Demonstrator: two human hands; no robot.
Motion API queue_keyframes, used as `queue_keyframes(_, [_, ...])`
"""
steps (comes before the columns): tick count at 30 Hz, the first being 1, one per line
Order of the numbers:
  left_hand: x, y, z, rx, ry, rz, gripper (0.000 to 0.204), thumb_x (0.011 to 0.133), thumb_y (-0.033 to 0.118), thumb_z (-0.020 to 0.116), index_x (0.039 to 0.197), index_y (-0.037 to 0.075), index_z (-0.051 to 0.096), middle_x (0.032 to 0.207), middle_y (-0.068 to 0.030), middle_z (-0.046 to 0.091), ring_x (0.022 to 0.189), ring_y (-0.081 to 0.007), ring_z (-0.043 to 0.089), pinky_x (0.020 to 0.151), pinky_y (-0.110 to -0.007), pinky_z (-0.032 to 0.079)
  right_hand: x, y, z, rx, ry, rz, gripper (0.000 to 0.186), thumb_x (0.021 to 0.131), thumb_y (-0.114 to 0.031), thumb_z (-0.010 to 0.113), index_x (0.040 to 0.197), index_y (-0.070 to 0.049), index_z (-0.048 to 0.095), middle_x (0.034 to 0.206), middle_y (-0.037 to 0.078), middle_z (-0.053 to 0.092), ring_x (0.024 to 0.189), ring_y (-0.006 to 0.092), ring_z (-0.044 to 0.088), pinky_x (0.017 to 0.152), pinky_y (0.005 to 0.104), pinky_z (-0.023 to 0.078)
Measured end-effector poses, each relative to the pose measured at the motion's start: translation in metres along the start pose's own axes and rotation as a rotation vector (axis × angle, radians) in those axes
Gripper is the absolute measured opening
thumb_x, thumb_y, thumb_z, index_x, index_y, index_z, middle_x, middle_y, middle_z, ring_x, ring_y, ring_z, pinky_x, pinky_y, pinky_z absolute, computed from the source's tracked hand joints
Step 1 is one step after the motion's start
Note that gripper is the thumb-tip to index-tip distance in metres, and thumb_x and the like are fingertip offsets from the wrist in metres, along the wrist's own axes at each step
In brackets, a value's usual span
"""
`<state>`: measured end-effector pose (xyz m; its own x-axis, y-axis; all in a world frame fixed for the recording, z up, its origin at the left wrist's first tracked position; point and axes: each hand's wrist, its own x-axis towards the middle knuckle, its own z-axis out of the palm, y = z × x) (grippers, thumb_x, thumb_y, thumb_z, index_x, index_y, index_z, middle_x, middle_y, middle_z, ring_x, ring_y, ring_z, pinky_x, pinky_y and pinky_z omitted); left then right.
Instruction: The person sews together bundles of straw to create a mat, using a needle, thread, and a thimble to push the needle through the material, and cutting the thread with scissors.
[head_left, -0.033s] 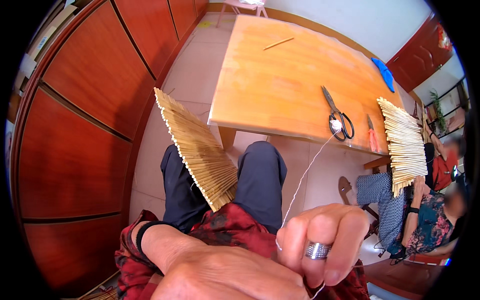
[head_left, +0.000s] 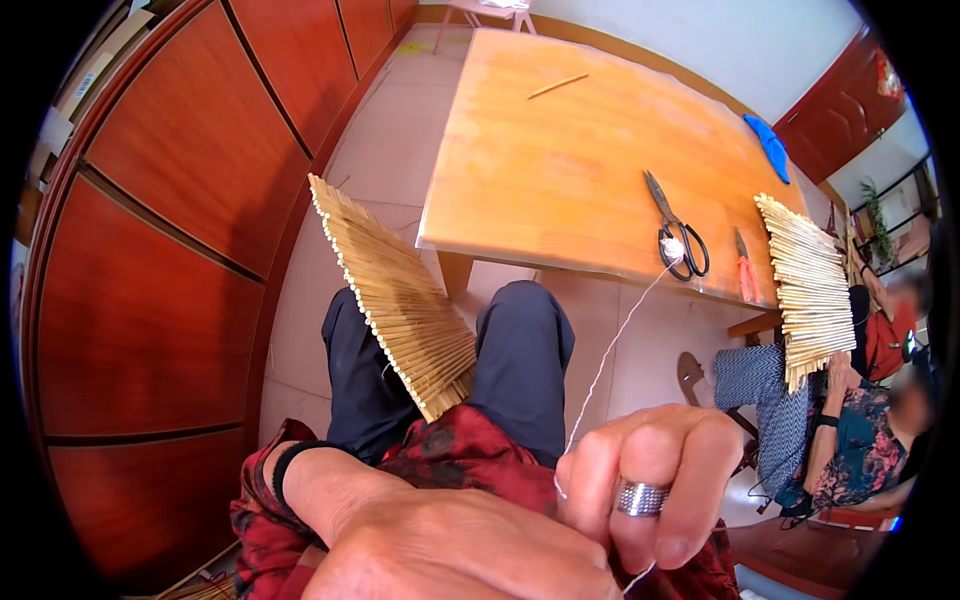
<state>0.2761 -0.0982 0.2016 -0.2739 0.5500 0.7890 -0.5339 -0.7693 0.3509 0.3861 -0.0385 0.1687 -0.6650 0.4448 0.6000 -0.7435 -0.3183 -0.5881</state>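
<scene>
My right hand (head_left: 640, 485), a silver band on one finger, is curled around white string (head_left: 607, 360), which runs up to a small ball (head_left: 672, 247) lying on the handles of black scissors (head_left: 655, 205). My left hand (head_left: 450, 540) is bent beside it at the bottom, its fingertips and whatever they grip hidden. A mat of thin straw-coloured sticks (head_left: 390, 295), white along its left edge, leans between my dark-trousered knees.
The wooden table (head_left: 540, 160) holds a loose stick (head_left: 557, 87), red-handled scissors (head_left: 745, 270) and a blue cloth (head_left: 768, 148). At right, a co-worker's hand (head_left: 840, 372) touches another stick mat (head_left: 805, 290); a second person (head_left: 885, 330) sits beyond. Wooden cabinets (head_left: 150, 280) line the left.
My right hand has shifted very slightly to the right with the string. Little else differs.
</scene>
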Motion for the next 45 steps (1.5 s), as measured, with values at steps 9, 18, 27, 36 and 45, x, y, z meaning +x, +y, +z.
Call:
queue_keyframes(9, [0.004, -0.015, -0.015, -0.059, -0.228, 0.270, 0.003, 0.068, -0.006, 0.059, 0.067, -0.003, 0.058, 0.072, -0.0152, 0.058, 0.055, -0.0192, 0.053, 0.044, -0.026, 0.040, 0.003, 0.014, 0.014, 0.088, 0.080, -0.184, 0.005, 0.080, 0.001, 0.057, 0.080, -0.002, 0.052, 0.070, 0.011, 0.052, 0.067, 0.0256, 0.051, 0.053, 0.0316, 0.039])
queue_keyframes(18, [0.008, -0.019, -0.016, -0.105, -0.260, 0.291, 0.003, 0.071, -0.005, 0.057, 0.069, -0.003, 0.058, 0.073, -0.0157, 0.058, 0.055, -0.0198, 0.053, 0.041, -0.025, 0.038, 0.016, -0.005, 0.015, 0.118, -0.029, -0.147, 0.008, 0.087, -0.004, 0.047, 0.081, -0.005, 0.051, 0.070, 0.011, 0.050, 0.063, 0.0251, 0.056, 0.059, 0.0278, 0.040])
queue_keyframes(27, [0.005, -0.012, -0.016, -0.017, -0.250, 0.248, 0.009, 0.070, -0.006, 0.055, 0.062, -0.001, 0.055, 0.069, -0.0130, 0.058, 0.052, -0.0185, 0.053, 0.039, -0.025, 0.037, 0.006, 0.026, 0.021, 0.466, 0.082, -0.295, 0.008, 0.087, -0.005, 0.049, 0.079, -0.005, 0.051, 0.072, 0.015, 0.051, 0.061, 0.0207, 0.051, 0.053, 0.0231, 0.039])
queue_keyframes(36, [-0.008, -0.002, -0.002, 0.067, -0.003, 0.206, 0.015, 0.065, -0.009, 0.057, 0.055, 0.001, 0.053, 0.057, -0.0082, 0.055, 0.045, -0.0166, 0.051, 0.039, -0.023, 0.039, 0.001, 0.027, 0.023, 0.576, 0.090, -0.308, 0.010, 0.086, -0.006, 0.050, 0.077, -0.004, 0.052, 0.074, 0.019, 0.051, 0.059, 0.0162, 0.047, 0.048, 0.0185, 0.037])
queue_keyframes(45, [-0.020, -0.005, 0.004, -0.135, 0.226, -0.081, 0.017, 0.062, -0.011, 0.058, 0.051, 0.001, 0.052, 0.056, -0.0090, 0.054, 0.042, -0.0146, 0.049, 0.040, -0.022, 0.043, 0.006, 0.026, 0.019, 0.578, 0.123, -0.328, 0.011, 0.086, -0.007, 0.051, 0.076, -0.003, 0.051, 0.070, 0.014, 0.048, 0.065, 0.0192, 0.050, 0.047, 0.0188, 0.036])
